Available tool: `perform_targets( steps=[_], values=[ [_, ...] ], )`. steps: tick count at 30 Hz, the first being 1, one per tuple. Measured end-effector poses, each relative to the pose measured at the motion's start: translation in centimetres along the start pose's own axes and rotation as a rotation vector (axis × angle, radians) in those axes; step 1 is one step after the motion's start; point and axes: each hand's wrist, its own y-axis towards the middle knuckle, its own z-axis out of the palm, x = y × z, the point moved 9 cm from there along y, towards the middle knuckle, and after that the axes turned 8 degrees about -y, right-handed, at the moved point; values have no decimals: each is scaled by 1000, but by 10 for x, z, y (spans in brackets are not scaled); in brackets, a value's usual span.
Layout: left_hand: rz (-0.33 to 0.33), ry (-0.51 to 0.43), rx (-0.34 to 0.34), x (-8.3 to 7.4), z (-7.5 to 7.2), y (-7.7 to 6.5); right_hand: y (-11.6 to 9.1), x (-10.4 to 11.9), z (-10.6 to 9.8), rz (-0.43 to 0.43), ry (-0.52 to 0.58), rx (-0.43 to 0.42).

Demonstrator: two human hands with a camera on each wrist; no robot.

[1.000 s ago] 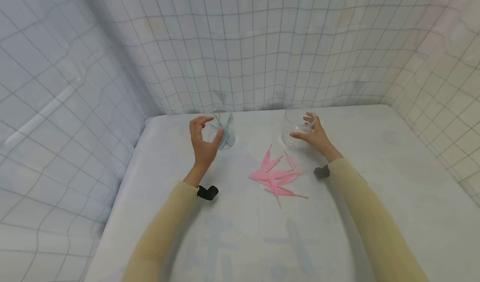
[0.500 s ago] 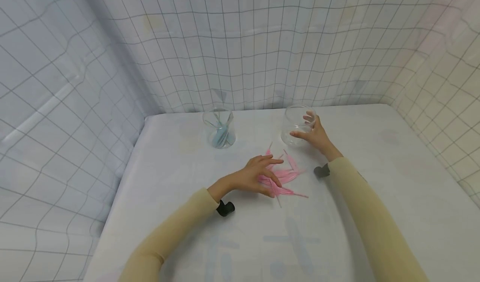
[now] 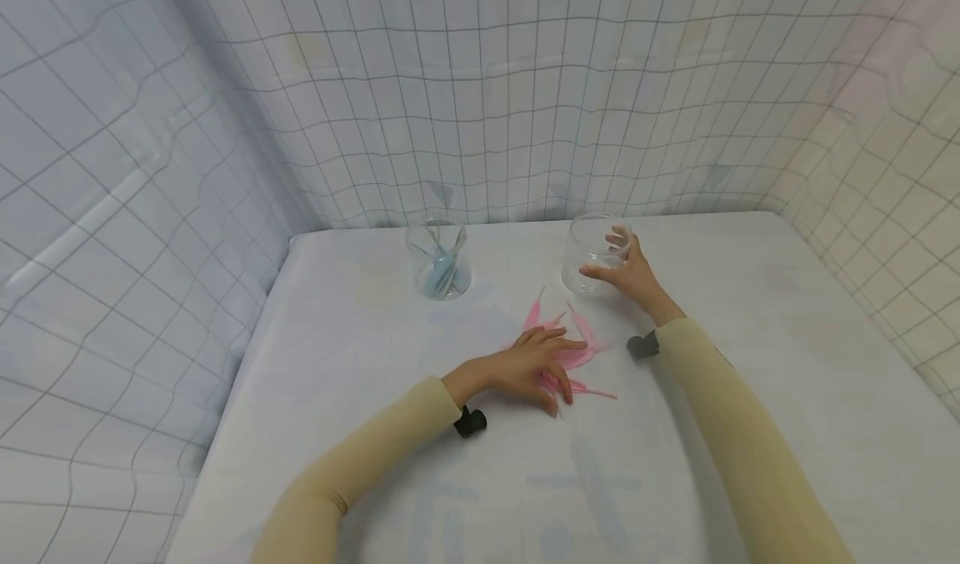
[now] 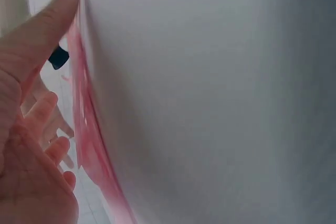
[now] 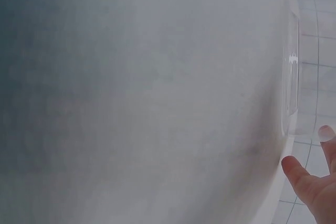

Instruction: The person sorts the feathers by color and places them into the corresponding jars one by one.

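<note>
At the far edge of the tabletop point(image 3: 360, 331), the right hand point(image 3: 639, 281) grips a clear glass point(image 3: 579, 252); the left hand point(image 3: 527, 370) spreads loose fingers over pink strips point(image 3: 582, 356).

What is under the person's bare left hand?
Slender pink feather-shaped pieces, lying on the white tabletop; some tips show around the left hand. The hand covers the rest, so their number cannot be told.

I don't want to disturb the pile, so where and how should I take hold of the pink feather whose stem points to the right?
Probably pinch the pink feather by its thin stem, coming from the right: that end sticks out clear of the pile, while the other end disappears beneath the left hand.
</note>
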Motion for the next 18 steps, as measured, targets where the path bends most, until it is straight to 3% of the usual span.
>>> perform_targets(
  steps=[18],
  values=[
    [-11,65,71,2,13,7,1,-1,0,-15,4,-9]
  ],
)
